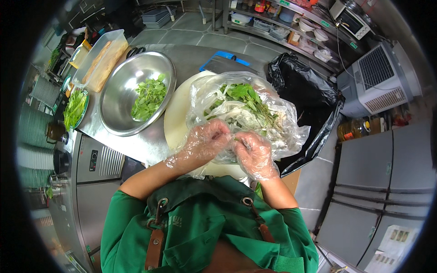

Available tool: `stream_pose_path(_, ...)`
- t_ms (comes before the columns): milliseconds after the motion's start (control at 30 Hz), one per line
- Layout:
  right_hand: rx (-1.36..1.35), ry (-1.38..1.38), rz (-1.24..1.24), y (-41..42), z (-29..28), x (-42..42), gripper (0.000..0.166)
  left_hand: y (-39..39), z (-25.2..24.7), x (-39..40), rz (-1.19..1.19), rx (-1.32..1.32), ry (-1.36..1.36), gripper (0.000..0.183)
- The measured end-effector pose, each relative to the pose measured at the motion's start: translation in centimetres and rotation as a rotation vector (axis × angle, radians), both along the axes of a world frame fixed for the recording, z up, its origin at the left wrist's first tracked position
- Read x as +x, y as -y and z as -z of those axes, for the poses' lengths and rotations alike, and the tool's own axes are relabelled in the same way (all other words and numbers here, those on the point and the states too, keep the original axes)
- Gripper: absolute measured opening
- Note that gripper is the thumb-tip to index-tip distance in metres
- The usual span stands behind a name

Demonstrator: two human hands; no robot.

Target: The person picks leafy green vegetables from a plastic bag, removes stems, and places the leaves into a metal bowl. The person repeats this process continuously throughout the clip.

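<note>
Both hands wear clear plastic gloves and meet at the near side of an open clear plastic bag (290,112). Inside the bag lie leafy green herbs (244,94) with stems, mixed with crumpled whitish plastic. My right hand (254,152) has its fingers drawn together, with a small bit of green herb (236,139) at their tips. My left hand (210,136) is curled beside it; what it pinches is hidden. Under the bag is a round pale cutting board (175,119). To the left, a large stainless steel bowl (114,99) holds loose picked green leaves (150,97).
A bin lined with a black plastic bag (307,85) stands right of the board. Behind the board lies a cleaver-like dark blade (228,65) on a blue item (208,63). A plastic tub (119,36) and a plate of lettuce (75,107) sit at left. An air cooler (375,75) stands at right.
</note>
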State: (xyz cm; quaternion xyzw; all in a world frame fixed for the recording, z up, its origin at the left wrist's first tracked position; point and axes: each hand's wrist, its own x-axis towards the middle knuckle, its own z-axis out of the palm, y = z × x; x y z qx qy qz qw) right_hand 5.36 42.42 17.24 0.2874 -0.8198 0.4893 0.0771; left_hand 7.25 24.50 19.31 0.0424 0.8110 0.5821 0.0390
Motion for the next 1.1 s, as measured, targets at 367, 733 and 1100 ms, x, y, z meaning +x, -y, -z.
stream_pose_path(367,0.359,0.032,0.989,-13.3,-1.1,-9.0,0.041,0.3,1.5,-2.7,-0.003,-0.477,-0.572,0.033)
stream_pose_path(733,0.276,0.2,0.229,-6.8,2.7,-7.3,0.047,-0.6,5.1,-6.7,0.188,-0.816,-0.367,0.045)
stream_pose_path(1100,0.301,0.391,-0.056,-5.4,0.6,-6.9,0.048,-0.6,3.7,-5.8,0.006,-0.698,-0.589,0.015)
